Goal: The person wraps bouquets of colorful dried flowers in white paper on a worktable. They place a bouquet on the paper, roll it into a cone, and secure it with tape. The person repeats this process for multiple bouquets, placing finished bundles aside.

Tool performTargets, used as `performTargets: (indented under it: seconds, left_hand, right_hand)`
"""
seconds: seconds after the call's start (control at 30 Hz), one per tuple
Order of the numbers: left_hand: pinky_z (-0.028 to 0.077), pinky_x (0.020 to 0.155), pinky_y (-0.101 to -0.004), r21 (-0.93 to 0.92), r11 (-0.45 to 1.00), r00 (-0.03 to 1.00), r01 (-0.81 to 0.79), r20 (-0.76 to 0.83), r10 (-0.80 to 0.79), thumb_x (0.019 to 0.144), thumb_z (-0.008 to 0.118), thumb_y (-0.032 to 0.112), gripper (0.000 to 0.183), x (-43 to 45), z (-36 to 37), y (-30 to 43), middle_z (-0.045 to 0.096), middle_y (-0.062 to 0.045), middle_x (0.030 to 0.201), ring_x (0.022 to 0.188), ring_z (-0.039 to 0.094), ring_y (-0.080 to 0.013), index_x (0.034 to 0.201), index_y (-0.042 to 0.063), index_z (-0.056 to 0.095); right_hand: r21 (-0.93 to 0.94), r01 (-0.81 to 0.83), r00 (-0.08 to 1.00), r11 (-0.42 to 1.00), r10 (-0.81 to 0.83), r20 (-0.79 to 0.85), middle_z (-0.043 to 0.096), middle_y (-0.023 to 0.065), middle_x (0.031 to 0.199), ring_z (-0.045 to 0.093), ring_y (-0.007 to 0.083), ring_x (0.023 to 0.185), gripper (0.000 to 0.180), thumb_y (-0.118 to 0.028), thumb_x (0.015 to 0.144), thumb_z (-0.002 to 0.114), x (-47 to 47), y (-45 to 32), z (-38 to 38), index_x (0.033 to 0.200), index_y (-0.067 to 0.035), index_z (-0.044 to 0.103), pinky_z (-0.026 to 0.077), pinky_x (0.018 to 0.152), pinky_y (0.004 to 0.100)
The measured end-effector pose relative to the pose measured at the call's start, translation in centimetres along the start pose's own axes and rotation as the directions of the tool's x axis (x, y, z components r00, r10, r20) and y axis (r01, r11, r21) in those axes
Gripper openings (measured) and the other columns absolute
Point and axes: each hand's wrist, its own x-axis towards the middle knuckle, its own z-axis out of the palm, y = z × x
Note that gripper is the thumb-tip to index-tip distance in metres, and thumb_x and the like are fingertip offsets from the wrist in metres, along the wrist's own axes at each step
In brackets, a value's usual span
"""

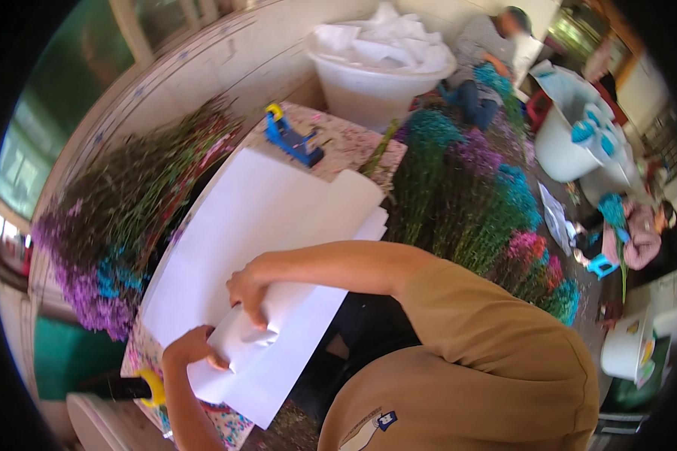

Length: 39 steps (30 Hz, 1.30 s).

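Large white paper sheets (pixel 209 225) lie stacked on a speckled table (pixel 338 121) before me. The top sheet is curled into a loose roll (pixel 240 338) near my body. My right hand (pixel 251 290) grips the roll from above, fingers bent over it, and the paper creases beside the fingertips. My left hand (pixel 194 349) holds its left end, thumb and fingers around the paper. Whether anything lies inside the roll is hidden. Another curled paper edge (pixel 358 194) rises at the far right of the stack.
A blue tape dispenser (pixel 293 141) stands at the table's far end; a yellow tape roll (pixel 153 388) is near my left forearm. Dyed flower bunches lie left (pixel 101 282) and right (pixel 457 186). Beyond are a white tub (pixel 372 84) and two seated people (pixel 482 62) holding flowers.
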Motion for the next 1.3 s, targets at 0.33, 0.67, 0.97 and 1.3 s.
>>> performTargets:
  seconds: [0.33,0.67,0.97,1.3]
  left_hand:
    - [0.046,0.106,-0.0437,-0.164,0.974,0.975,0.157,-0.135,-0.179,0.041,0.097,0.009,0.122,-0.3,2.9,-1.9,0.063,-0.021,0.131,0.121,0.060,-0.0361,0.148,-0.005,0.040]
    - [0.048,0.100,-0.0486,0.053,0.990,0.862,-0.132,-0.487,0.141,0.039,0.099,0.019,0.114,-4.9,7.6,0.3,0.059,-0.019,0.125,0.118,0.056,-0.0420,0.139,0.003,0.048]
    - [0.026,0.117,-0.0615,0.356,0.879,0.397,0.316,-0.892,0.219,0.075,0.069,0.013,0.079,-0.2,13.3,2.8,0.043,-0.025,0.151,0.141,0.041,-0.0401,0.147,-0.003,0.040]
    - [0.035,0.112,-0.0556,0.234,0.964,0.386,0.130,-0.907,0.168,0.071,0.083,0.056,0.099,-3.8,15.2,7.3,0.053,-0.023,0.137,0.131,0.049,-0.0400,0.147,0.005,0.045]
  right_hand:
    - [0.104,0.034,0.999,0.994,-0.030,-0.035,0.063,0.0153,0.134,0.059,0.0354,0.125,0.103,-0.038,0.052,0.089,-2.1,-2.2,0.9,0.145,-0.009,0.056,0.046,0.103,0.0525]
    - [-0.321,0.101,0.967,0.942,-0.169,-0.191,0.069,0.0115,0.117,0.064,0.0309,0.112,0.073,-0.030,0.060,0.085,-7.9,-6.2,2.1,0.126,-0.010,0.063,0.042,0.099,0.0481]
    - [-0.711,-0.059,0.299,0.701,-0.667,-0.682,0.061,0.0120,0.114,0.061,0.0318,0.103,0.055,-0.016,0.085,0.064,-3.4,0.7,7.4,0.140,-0.014,0.059,0.046,0.088,0.0495]
    - [-0.643,-0.022,0.673,0.765,-0.465,-0.575,0.051,0.0174,0.133,0.049,0.0361,0.126,0.078,-0.015,0.074,0.081,-11.4,-6.1,11.5,0.147,-0.015,0.052,0.041,0.101,0.0503]
